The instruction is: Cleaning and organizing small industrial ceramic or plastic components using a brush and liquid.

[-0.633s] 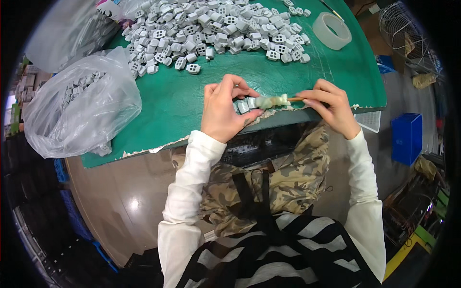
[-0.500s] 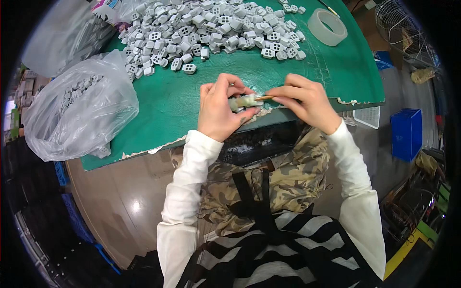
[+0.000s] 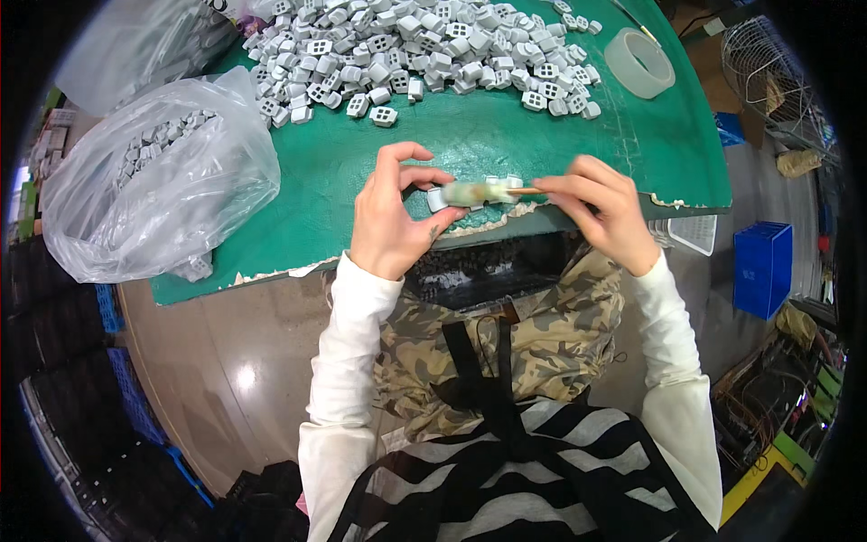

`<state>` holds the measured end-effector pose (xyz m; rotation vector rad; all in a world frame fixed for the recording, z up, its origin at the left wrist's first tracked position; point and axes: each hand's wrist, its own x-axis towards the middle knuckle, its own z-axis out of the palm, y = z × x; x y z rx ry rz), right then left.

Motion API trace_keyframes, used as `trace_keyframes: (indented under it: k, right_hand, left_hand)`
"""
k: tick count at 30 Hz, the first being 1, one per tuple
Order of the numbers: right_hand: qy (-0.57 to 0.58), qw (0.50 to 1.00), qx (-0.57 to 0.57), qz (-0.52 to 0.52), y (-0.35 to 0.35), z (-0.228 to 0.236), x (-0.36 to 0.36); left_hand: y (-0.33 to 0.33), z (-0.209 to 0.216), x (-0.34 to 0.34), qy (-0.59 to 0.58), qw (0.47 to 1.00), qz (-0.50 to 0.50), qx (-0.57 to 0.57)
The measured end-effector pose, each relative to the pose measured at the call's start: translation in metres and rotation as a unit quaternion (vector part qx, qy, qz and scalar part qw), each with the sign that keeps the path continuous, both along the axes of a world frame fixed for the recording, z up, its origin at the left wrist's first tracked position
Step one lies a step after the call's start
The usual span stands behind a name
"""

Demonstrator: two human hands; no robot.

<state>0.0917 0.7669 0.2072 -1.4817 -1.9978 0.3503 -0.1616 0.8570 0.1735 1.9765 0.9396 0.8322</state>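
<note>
Cannot make out bristle or cloth in the pale-green head (image 3: pixel 468 193), smeared by blur. Cannot count the grey pieces (image 3: pixel 436 200) partly under it and partly behind the left hand (image 3: pixel 388 217). Cannot see the end of the brown stick (image 3: pixel 526 191) inside the right hand (image 3: pixel 607 215), nor the top of the heap (image 3: pixel 415 54), cut off by the upper edge.

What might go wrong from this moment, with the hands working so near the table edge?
Grey pieces beside the left hand lie near the table edge, so a push might drop one.
The stick in the right hand has its pale end near the left thumb, so it might touch skin.
</note>
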Motion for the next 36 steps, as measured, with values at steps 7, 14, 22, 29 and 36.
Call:
trace_keyframes:
  k: [7, 14, 22, 29, 36]
  right_hand:
    - [0.002, 1.0, -0.029, 0.0, 0.004, 0.001, 0.015]
    - [0.079, 0.996, -0.044, 0.003, 0.008, -0.012, -0.007]
    - [0.239, 0.965, -0.101, -0.036, 0.02, -0.02, -0.03]
    - [0.224, 0.968, -0.108, -0.014, -0.026, -0.021, -0.046]
    - [0.33, 0.94, -0.05, -0.065, -0.043, -0.026, -0.045]
  left_hand:
    - [-0.002, -0.004, -0.001, 0.012, 0.999, -0.006, 0.04]
    - [-0.004, -0.006, -0.006, -0.039, 0.998, -0.009, -0.05]
    - [-0.028, 0.007, 0.026, 0.139, 0.973, 0.019, 0.184]
    - [-0.086, 0.014, 0.024, 0.19, 0.975, 0.028, 0.111]
    - [-0.045, 0.028, 0.013, 0.05, 0.981, 0.105, 0.154]
